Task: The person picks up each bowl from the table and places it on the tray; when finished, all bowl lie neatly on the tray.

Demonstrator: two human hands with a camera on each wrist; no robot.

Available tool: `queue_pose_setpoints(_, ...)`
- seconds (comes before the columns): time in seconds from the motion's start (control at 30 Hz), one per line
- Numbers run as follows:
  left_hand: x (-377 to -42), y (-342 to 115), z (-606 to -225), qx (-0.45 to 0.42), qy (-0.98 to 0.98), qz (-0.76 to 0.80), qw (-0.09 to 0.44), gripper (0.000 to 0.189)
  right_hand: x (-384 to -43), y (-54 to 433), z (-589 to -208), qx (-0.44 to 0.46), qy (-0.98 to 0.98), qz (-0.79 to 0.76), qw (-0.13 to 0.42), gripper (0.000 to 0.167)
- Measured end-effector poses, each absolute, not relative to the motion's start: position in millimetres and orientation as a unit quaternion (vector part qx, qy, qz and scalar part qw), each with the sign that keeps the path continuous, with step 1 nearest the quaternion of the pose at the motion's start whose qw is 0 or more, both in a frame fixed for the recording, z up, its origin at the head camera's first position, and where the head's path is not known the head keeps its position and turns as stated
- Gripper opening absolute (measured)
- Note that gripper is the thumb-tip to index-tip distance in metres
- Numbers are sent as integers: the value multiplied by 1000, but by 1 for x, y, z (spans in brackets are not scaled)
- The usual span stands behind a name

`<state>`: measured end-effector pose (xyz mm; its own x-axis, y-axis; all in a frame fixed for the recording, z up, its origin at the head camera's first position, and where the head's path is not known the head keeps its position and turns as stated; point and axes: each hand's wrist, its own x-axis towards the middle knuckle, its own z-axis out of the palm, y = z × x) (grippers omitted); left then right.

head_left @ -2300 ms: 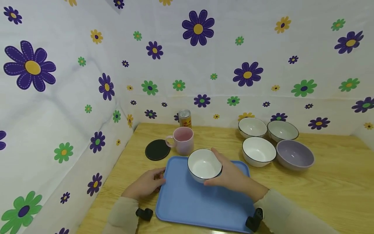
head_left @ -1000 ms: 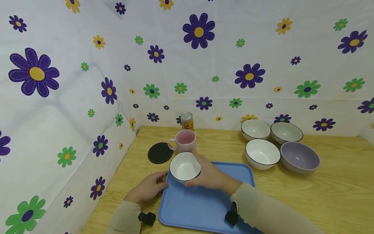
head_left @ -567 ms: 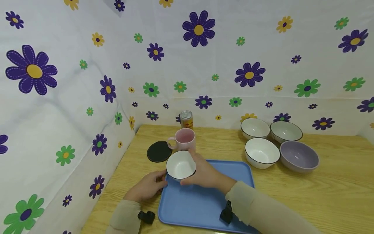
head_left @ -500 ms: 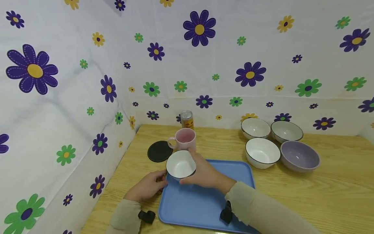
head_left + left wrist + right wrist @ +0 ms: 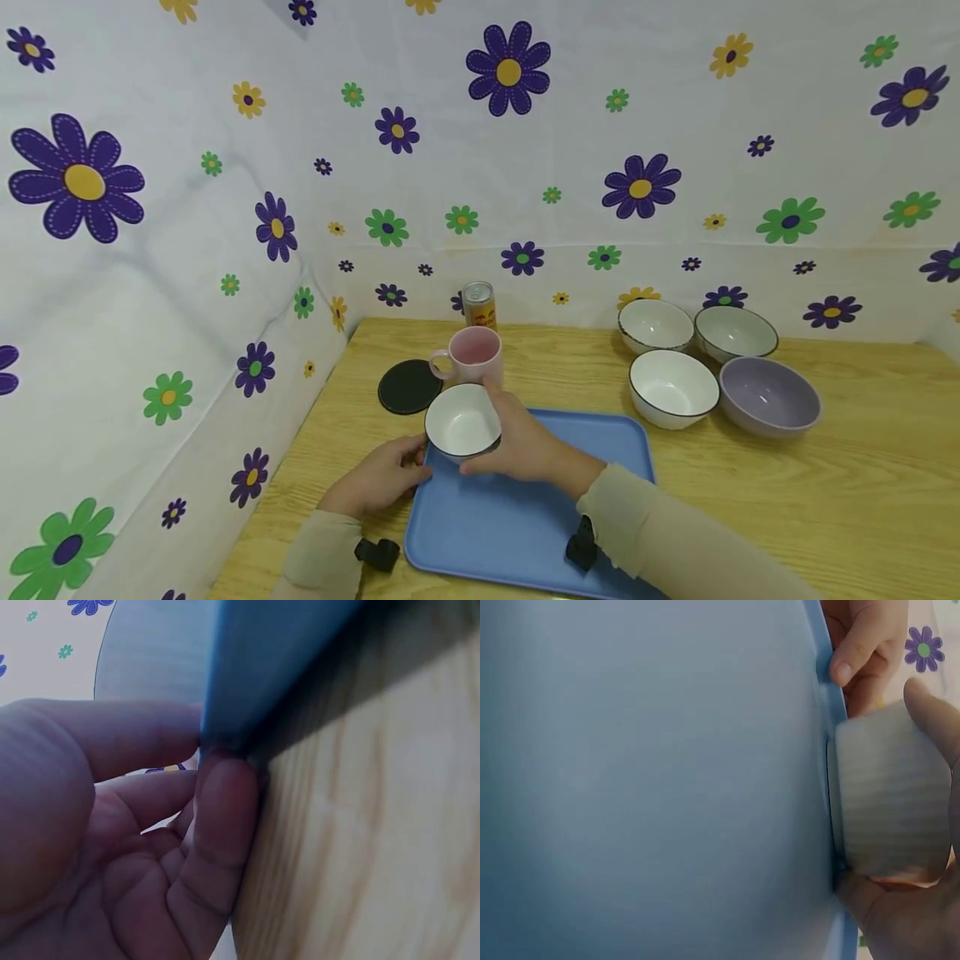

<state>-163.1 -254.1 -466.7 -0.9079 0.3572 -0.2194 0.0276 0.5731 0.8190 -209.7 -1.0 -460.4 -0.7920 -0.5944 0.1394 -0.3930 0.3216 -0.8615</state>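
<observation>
At the far left corner of the blue rectangular tray [image 5: 517,537] is a white bowl with a dark rim [image 5: 461,421], mouth up; whether its base touches the tray I cannot tell. The right hand [image 5: 528,446] grips the bowl's right side, thumb and fingers spread partway open around it. The left hand [image 5: 378,477] pinches the tray's left edge, thumb above and a curled finger below. Just beyond the tray's far left corner stand a pink mug [image 5: 480,362] and, behind that, a drink can [image 5: 480,308]; a round black coaster [image 5: 409,387] lies left of the mug. Past the tray's far right corner are three white bowls [image 5: 673,387] and a purple bowl [image 5: 770,398].
</observation>
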Motion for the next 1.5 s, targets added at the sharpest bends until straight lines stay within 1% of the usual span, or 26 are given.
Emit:
queue_pose_setpoints(0.1,-164,-255,-468,107,872,443,179,45,-211,6,-459,-305,799,-504,121,120)
queue_pose_setpoints(0.17,-164,-256,-468,104,875,439,175,40,-209,14,-455,-291,799,-507,146,118)
queue_pose_setpoints(0.27,-163,-257,-469,99,875,441,172,42,-206,30,-446,-261,805,-502,178,108)
queue_pose_setpoints(0.33,-162,-257,-468,100,874,444,172,44,-203,46,-438,-248,816,-489,181,98)
queue_pose_setpoints(0.43,-162,-255,-468,100,870,450,174,47,-198,73,-427,-251,831,-473,153,76)
queue_pose_setpoints(0.53,-162,-252,-468,98,869,452,176,48,-192,99,-420,-253,849,-453,101,58)
queue_pose_setpoints(0.6,-162,-251,-468,96,870,451,175,48,-188,114,-417,-259,856,-444,60,49)
queue_pose_setpoints(0.7,-161,-251,-468,94,871,450,174,48,-183,135,-417,-288,850,-441,-18,37)
queue_pose_setpoints(0.77,-161,-251,-467,94,870,452,173,48,-180,149,-415,-312,835,-449,-69,33)
queue_pose_setpoints(0.87,-161,-251,-467,96,869,454,174,46,-177,167,-411,-334,817,-449,-139,34)
queue_pose_setpoints(0.93,-162,-251,-467,96,868,454,175,45,-175,179,-407,-329,815,-443,-174,36)
queue_pose_setpoints(1.07,-162,-251,-468,94,871,450,175,47,-177,204,-403,-307,814,-433,-235,41)
queue_pose_setpoints(1.23,-163,-251,-468,93,871,451,173,47,-185,238,-405,-263,822,-416,-288,44)
queue_pose_setpoints(1.3,-163,-251,-469,92,869,453,175,48,-185,250,-406,-212,841,-412,-280,43)
queue_pose_setpoints(1.37,-162,-252,-471,91,869,452,179,50,-184,261,-407,-151,862,-408,-258,45)
queue_pose_setpoints(1.43,-163,-252,-473,90,870,450,180,51,-184,271,-407,-104,881,-404,-223,53)
queue_pose_setpoints(1.5,-164,-253,-473,90,872,448,177,52,-187,282,-407,-65,898,-397,-178,67)
